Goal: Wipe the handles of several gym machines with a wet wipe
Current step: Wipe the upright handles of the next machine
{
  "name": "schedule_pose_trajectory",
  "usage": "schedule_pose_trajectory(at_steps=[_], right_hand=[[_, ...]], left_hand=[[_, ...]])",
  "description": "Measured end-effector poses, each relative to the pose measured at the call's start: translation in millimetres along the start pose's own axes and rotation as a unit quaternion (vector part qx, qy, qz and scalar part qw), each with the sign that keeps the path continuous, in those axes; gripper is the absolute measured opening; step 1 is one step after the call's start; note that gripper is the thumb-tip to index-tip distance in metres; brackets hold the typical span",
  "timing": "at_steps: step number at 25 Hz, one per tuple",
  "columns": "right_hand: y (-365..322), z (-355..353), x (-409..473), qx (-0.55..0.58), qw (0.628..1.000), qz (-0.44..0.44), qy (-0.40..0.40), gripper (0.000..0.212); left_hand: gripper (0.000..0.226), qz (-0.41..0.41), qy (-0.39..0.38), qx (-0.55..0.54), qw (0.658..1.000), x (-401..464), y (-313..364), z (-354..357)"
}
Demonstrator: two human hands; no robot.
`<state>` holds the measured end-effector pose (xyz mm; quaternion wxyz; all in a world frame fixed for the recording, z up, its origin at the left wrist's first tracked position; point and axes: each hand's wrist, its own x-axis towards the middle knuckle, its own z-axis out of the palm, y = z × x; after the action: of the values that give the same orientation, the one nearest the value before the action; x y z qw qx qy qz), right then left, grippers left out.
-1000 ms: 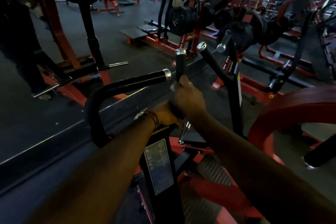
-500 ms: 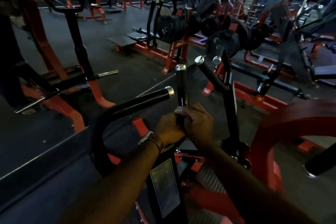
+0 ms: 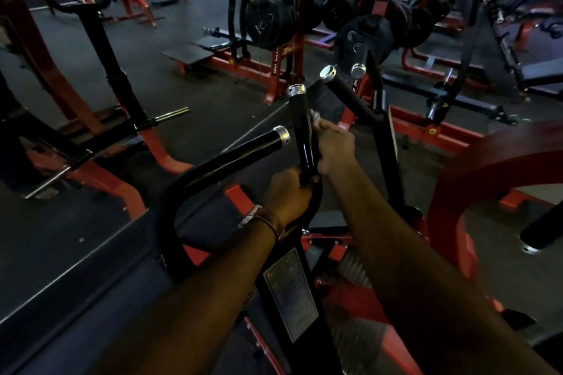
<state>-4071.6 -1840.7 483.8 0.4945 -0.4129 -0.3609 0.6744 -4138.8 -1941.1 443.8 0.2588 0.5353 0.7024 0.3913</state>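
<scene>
Against the upright handle (image 3: 300,128), the black chrome-capped grip that serves as landmark here, the right hand (image 3: 333,148) now sits higher than half a second ago: it has slid up from just above the handle's base to its middle, fingers curled round a wet wipe (image 3: 315,116) whose pale corner pokes out at the handle's right side. The left hand (image 3: 288,192) stays clamped round the handle's base, a watch (image 3: 262,218) on its wrist, steadying the bar. By my reading this is an upward wiping stroke, with the stretch below the cap not yet covered. To the handle's lower left, an angled handle (image 3: 243,151) ends in its own chrome cap; to its right a third handle (image 3: 347,91) slants away; whether either has been wiped I cannot tell. Beyond the handle lie dark rubber floor (image 3: 189,91), red machine frames and racked weight plates (image 3: 269,23) in dim light.
</scene>
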Motion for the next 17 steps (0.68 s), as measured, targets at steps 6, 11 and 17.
schedule_pose_trajectory(at_steps=[6,11,17], right_hand=[[11.7,-34.5,-0.8,-0.023,0.971,0.148,-0.186,0.025],[-21.5,8.9,12.7,0.046,0.977,0.140,-0.157,0.024],[33.2,-40.2,-34.4,-0.258,0.925,-0.277,0.025,0.009]], left_hand=[[0.032,-0.062,-0.013,-0.034,0.997,2.5,-1.8,1.4],[0.029,-0.062,-0.028,-0.052,0.996,1.1,1.1,-1.3],[0.028,-0.034,-0.037,-0.024,0.998,0.2,2.7,-3.0]])
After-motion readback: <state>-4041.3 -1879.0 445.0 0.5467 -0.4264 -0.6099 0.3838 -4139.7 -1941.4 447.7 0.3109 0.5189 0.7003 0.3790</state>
